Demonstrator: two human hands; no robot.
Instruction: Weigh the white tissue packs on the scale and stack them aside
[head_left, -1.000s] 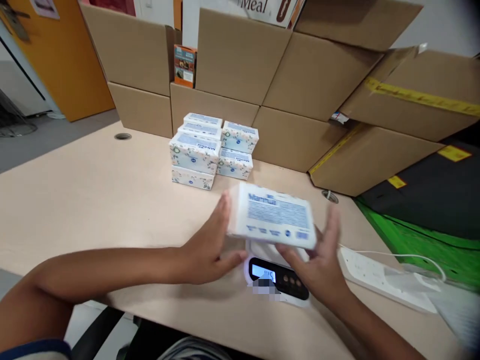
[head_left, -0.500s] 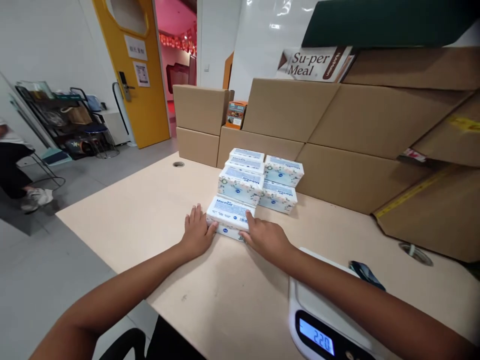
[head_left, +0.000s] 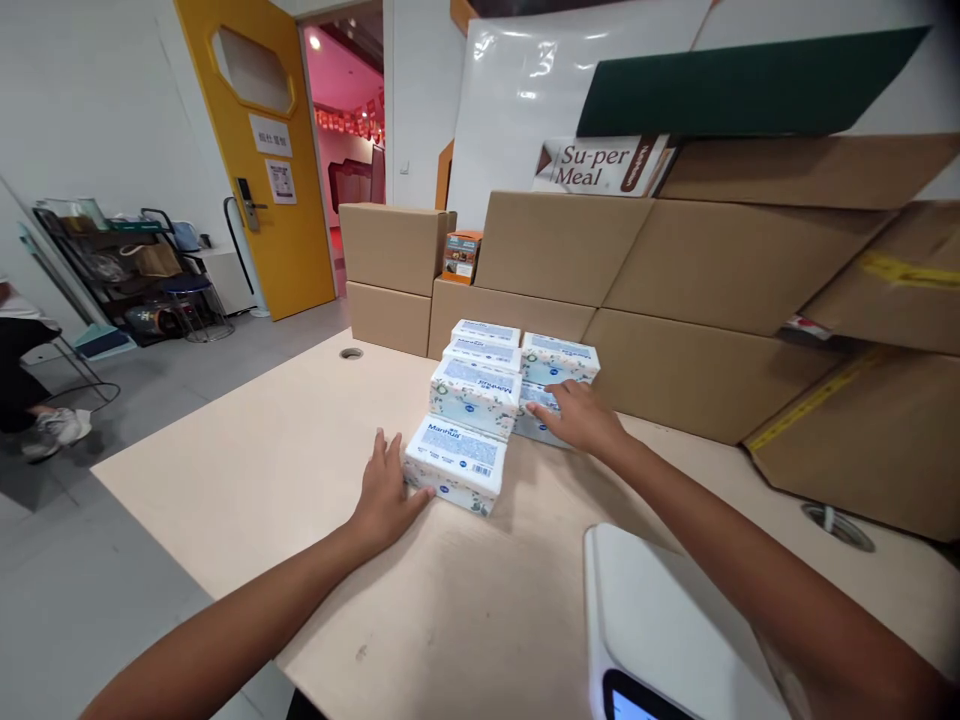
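Observation:
White and blue tissue packs printed "Manhua" stand in two rows on the table. My left hand rests at the left front corner of the nearest tissue pack, fingers spread, thumb along its front face. My right hand is at the lower pack of the right row, fingers apart and partly over it; that hand hides much of this pack. On top of it and farther back sits another tissue pack. Behind the nearest one, a taller tissue pack stands in the left row.
A white scale lies under my right forearm. Stacked cardboard boxes line the table's back, with a small orange box among them. Cable holes pierce the table. A seated person's shoe shows at far left, near a yellow door.
My right hand has left the nearest tissue pack and moved right and away from me to the right row. My left hand stays beside the nearest pack. The view has tilted up slightly.

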